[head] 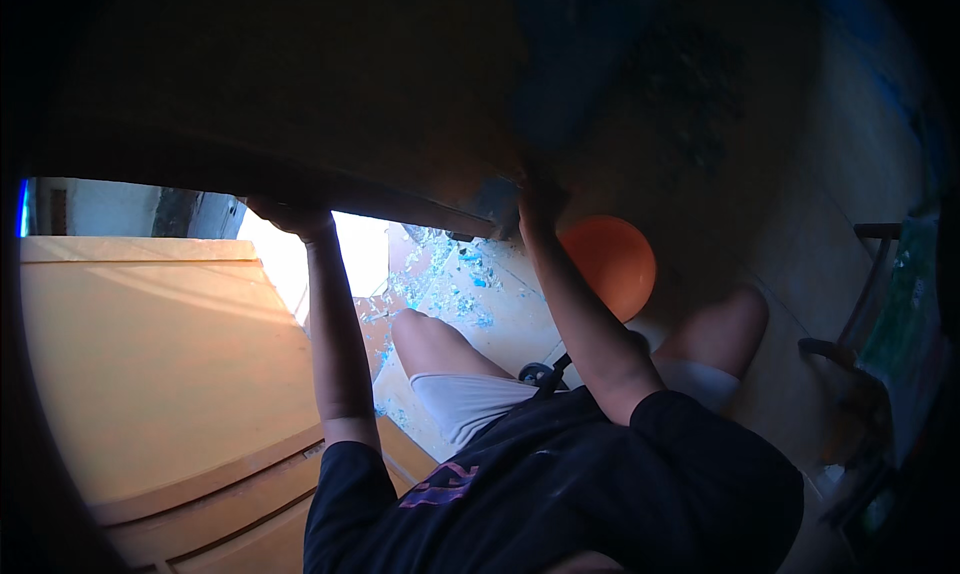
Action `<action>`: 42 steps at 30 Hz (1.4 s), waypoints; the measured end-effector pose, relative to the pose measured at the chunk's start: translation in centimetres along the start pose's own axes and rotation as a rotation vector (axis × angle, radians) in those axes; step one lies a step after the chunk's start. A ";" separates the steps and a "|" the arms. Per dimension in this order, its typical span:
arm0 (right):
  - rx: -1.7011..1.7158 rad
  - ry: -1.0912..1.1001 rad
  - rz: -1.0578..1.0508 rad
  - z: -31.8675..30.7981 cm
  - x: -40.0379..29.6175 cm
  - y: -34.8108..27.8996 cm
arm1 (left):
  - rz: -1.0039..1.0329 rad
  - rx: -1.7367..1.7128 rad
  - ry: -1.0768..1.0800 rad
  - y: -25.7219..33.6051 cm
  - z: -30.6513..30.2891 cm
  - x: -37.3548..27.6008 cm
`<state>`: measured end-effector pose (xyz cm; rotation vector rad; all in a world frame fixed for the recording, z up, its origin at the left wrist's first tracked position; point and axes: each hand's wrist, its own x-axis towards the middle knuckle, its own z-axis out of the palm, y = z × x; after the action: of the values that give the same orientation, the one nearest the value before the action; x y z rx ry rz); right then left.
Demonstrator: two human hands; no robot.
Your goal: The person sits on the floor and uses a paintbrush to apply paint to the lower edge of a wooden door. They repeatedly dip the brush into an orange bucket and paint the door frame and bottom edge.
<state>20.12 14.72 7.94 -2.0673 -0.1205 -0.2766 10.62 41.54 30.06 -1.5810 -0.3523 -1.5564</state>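
A large dark panel [300, 123], perhaps a door, spans the upper view with its lower edge slanting down to the right. My left hand [291, 220] is raised against that edge, at the side of the bright opening; its fingers are mostly lost in shadow. Farther right, my right hand [541, 202] is up near the panel's end. Beside it is a flat grey-blue patch [495, 197]; whether this is a tool or part of the panel cannot be told. Deep shadow hides the right fingers and anything in them.
Blue and pale flakes [457, 289] litter the tiled floor [510, 326] below the panel. An orange bowl or bucket [611, 266] is beyond my right forearm. To the left stands an orange-brown wooden door or panel [180, 349]. A small wheel [536, 373] shows between my legs.
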 end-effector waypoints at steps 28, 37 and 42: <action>-0.147 0.100 -0.263 0.9 12.6 -3.1 | -0.422 -0.592 -0.196 0.1 -2.0 -0.1; 1.348 -0.027 0.192 2.1 11.7 1.2 | -0.233 -0.504 -0.120 1.4 -3.1 3.0; 1.321 0.018 0.458 2.6 8.3 6.8 | -0.224 -0.474 -0.057 0.6 -2.3 1.5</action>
<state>29.95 13.41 2.96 -0.7353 0.1575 0.0847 9.81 38.96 30.87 -2.0050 -0.2032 -1.8658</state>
